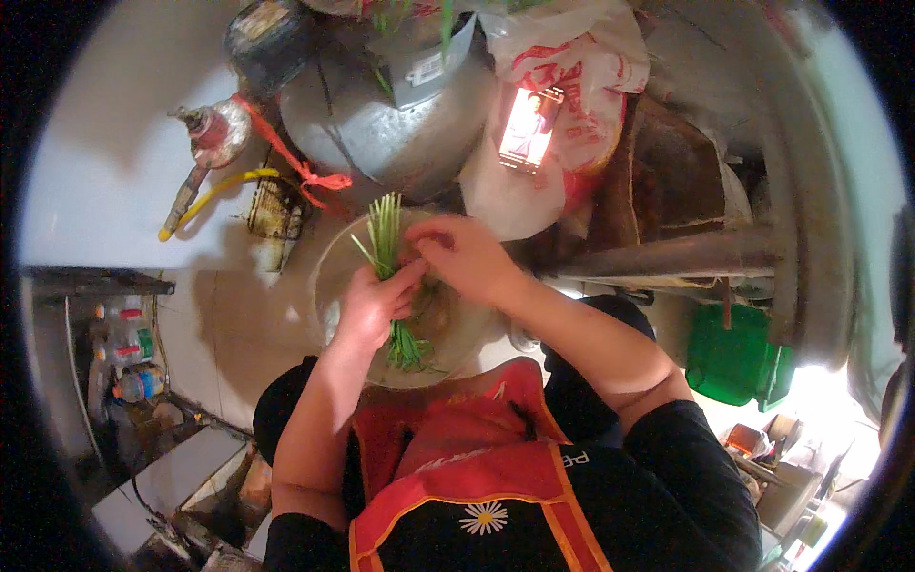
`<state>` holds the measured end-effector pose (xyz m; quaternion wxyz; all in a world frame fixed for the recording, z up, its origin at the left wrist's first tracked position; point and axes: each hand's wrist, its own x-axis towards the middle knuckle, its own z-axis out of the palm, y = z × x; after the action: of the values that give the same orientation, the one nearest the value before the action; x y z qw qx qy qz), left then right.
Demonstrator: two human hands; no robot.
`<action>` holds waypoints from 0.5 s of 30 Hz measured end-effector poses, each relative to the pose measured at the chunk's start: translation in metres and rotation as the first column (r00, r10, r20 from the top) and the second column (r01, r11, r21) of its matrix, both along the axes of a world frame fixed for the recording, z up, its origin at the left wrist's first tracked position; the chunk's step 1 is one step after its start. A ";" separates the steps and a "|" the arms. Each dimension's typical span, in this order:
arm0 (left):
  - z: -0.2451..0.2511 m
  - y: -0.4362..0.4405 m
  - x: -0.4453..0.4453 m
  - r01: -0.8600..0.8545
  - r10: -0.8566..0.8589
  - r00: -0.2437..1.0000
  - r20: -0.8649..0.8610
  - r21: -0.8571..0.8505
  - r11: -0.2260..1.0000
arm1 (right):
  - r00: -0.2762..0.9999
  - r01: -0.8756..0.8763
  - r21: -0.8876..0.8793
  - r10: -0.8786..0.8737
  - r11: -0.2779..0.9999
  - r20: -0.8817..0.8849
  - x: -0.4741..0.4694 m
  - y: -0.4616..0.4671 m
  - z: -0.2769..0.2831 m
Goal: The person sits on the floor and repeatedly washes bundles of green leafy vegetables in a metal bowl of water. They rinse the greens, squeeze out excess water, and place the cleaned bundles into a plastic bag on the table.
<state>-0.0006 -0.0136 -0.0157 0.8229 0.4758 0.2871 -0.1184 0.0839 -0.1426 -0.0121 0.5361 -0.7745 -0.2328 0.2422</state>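
Note:
My left hand (375,304) is closed around a bundle of thin green stalks (386,232), their pale cut ends upward and their darker leafy ends hanging toward me. Close at its right, my right hand (457,250) has its fingers curled and its fingertips near the left thumb; whether it pinches anything cannot be told. Both hands are over a wide, round, translucent basin (330,286) in front of my red apron (457,443). The basin's contents are partly hidden by the hands and stalks.
Beyond the basin stands a large metal pot (386,143). A lit phone (530,130) lies on a white plastic bag (515,204) with red print. A faucet with red string (268,136) and a yellow hose (229,182) are at left; a green bin (733,354) stands at right.

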 end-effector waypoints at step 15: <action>-0.026 -0.008 -0.001 -0.140 0.128 0.986 0.107 0.122 0.983 | 0.966 0.075 0.107 -0.099 0.991 0.239 -0.020 0.016 0.017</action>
<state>-0.0020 -0.0221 -0.0412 0.8097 0.5128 0.2846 -0.0203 0.0639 -0.1267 0.0045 0.5506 -0.7808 -0.2742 0.1096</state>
